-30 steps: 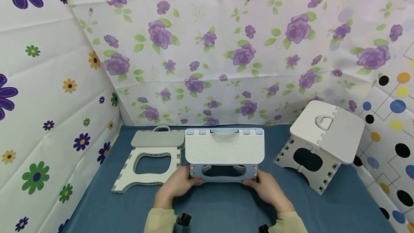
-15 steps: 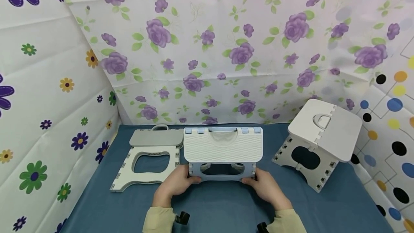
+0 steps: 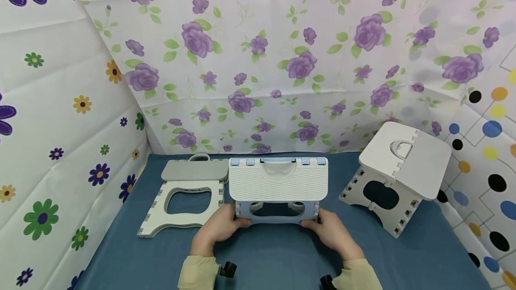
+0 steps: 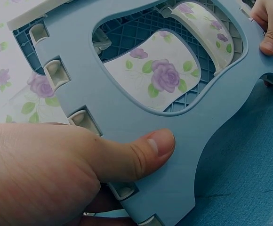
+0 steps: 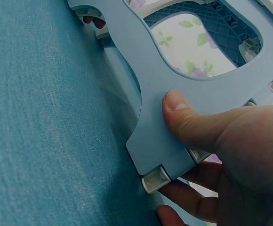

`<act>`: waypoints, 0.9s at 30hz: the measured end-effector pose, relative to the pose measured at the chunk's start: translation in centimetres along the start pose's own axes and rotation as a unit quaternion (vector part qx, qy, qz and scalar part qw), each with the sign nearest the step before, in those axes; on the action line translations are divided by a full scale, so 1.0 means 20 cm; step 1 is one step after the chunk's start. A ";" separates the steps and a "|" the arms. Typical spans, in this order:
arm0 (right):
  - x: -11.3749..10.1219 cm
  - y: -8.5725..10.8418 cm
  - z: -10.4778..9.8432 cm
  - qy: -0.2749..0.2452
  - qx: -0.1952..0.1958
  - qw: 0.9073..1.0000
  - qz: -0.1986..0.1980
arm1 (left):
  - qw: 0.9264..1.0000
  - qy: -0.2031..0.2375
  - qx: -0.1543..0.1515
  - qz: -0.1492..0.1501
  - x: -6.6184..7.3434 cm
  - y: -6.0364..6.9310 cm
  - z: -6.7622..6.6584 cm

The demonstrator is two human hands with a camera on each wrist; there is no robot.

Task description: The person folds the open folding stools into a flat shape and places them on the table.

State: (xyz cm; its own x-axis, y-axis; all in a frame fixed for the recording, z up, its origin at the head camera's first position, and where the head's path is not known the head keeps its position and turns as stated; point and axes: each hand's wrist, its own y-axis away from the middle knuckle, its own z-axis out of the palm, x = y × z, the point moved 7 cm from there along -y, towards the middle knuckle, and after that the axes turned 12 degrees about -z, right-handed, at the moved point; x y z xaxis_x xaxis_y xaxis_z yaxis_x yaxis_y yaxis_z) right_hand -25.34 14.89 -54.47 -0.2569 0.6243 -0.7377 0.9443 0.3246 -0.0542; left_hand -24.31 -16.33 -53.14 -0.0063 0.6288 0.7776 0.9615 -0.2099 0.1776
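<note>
A blue and white folding stool stands in the middle, its white ribbed seat tilted toward me in the head view. My left hand grips the left side of its blue leg panel; in the left wrist view the thumb lies flat on the panel's face. On the opposite side my right hand holds the same panel, thumb in front and other fingers curled behind the edge, as the right wrist view shows. Through the panel's opening the lattice underside of the seat is visible.
Left of the blue stool lies a grey and white folding stool, partly folded, nearly touching it. A white and grey stool stands unfolded at the right. Blue cloth covers the table, with a flowered curtain behind.
The head view has shifted slightly. Both hands keep their hold on the blue and white stool, which looks the same throughout.
</note>
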 end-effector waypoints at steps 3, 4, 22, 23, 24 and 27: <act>0.00 0.00 0.00 0.002 0.000 1.000 -0.001 | 1.000 -0.002 -0.002 -0.001 0.00 0.00 0.00; 0.00 0.00 0.00 0.001 -0.001 1.000 -0.001 | 1.000 -0.002 -0.002 -0.001 0.00 0.00 0.00; -0.01 -0.01 0.00 -0.004 0.001 1.000 -0.001 | 1.000 -0.009 -0.001 -0.007 0.00 -0.01 0.00; -0.01 -0.01 0.00 -0.005 0.000 1.000 0.001 | 1.000 -0.008 -0.002 -0.007 0.00 -0.01 0.00; 0.00 -0.01 0.00 -0.005 0.000 1.000 0.002 | 1.000 -0.007 -0.003 -0.008 0.00 -0.01 0.00; 0.00 0.00 -0.01 -0.005 0.000 1.000 0.004 | 1.000 -0.001 -0.008 -0.008 0.00 0.00 0.01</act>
State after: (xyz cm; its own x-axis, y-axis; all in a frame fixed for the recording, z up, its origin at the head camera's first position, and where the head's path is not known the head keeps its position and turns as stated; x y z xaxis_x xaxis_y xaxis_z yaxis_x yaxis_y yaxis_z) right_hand -25.31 15.03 -54.44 -0.2464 0.6199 -0.7450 0.9464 0.3197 -0.0469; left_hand -24.25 -16.14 -53.19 -0.0206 0.6330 0.7739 0.9569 -0.2117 0.1987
